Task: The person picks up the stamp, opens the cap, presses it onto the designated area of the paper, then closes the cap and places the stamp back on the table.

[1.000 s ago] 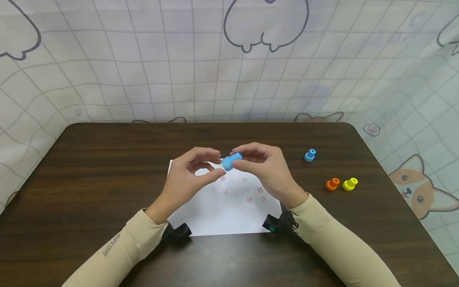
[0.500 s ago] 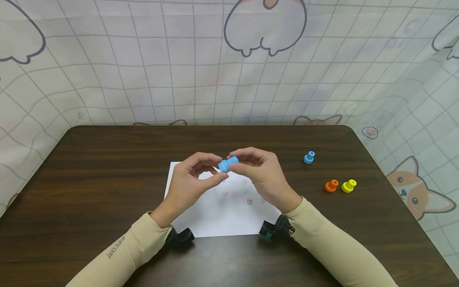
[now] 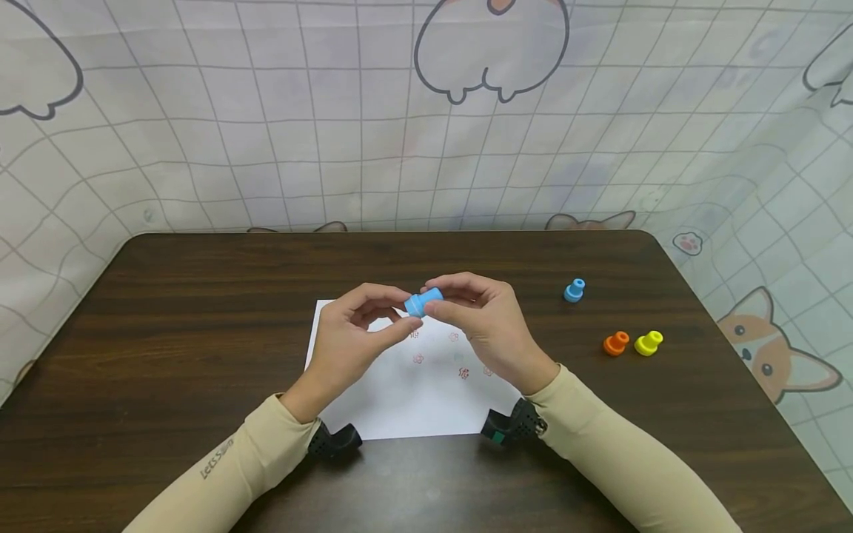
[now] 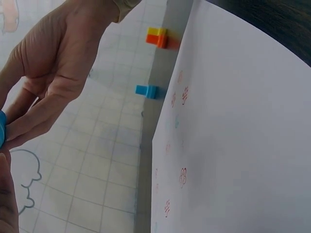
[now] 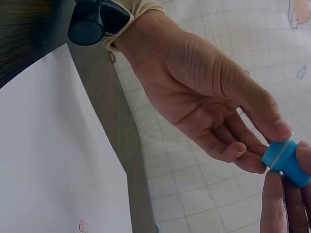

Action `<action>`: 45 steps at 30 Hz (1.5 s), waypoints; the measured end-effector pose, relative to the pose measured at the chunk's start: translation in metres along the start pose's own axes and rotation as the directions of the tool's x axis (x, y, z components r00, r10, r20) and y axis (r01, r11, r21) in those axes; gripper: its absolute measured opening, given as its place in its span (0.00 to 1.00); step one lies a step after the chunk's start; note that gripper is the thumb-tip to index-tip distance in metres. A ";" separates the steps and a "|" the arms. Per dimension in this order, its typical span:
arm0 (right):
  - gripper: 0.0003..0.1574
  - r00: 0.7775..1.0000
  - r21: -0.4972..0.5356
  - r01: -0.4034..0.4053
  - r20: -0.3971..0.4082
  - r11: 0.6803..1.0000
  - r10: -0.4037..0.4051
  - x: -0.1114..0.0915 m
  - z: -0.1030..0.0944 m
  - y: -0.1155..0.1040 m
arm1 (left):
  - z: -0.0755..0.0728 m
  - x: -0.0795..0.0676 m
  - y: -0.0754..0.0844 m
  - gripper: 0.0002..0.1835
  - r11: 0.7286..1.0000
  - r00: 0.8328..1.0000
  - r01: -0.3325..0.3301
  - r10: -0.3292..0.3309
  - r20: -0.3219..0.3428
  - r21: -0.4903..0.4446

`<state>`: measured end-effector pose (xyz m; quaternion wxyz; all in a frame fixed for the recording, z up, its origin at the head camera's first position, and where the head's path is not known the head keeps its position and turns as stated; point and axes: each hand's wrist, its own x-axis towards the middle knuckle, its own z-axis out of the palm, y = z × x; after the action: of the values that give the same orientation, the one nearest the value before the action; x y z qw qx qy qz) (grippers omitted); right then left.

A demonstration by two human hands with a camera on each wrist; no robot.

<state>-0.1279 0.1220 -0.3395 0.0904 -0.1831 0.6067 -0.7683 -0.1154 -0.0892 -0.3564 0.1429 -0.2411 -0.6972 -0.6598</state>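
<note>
Above the sheet of paper [image 3: 406,414], both hands meet at a small blue stamp [image 3: 423,302]. My left hand [image 3: 360,326] pinches its wider end between thumb and fingers. My right hand [image 3: 489,318] holds the narrower handle end. The stamp lies tilted on its side in the air. A pale line runs round its wide part in the right wrist view, where the blue stamp [image 5: 285,162] shows between both hands' fingertips. Its end face is hidden. Several small red prints and faint bluish marks are on the paper, including a red flower-like print [image 3: 418,359].
Right of the paper, a second blue stamp [image 3: 574,290], an orange stamp [image 3: 616,343] and a yellow stamp [image 3: 649,343] stand on the dark wooden table [image 3: 166,333]. A grid-patterned cloth [image 3: 300,148] hangs behind the table and along its sides.
A second ago the left fingers were slightly apart from the stamp's wide end; now they pinch it. The stamp has shifted slightly left. Between half a second ago and now, almost nothing moves.
</note>
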 end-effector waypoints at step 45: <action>0.19 0.999 -0.042 0.033 -0.002 0.999 -0.033 0.000 -0.001 0.001 | -0.003 0.001 -0.001 0.16 0.998 1.000 -0.020 0.020 -0.009 -0.063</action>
<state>-0.1288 0.1223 -0.3408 0.0731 -0.1938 0.6196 -0.7571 -0.1170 -0.0918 -0.3567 0.1448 -0.2495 -0.6728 -0.6813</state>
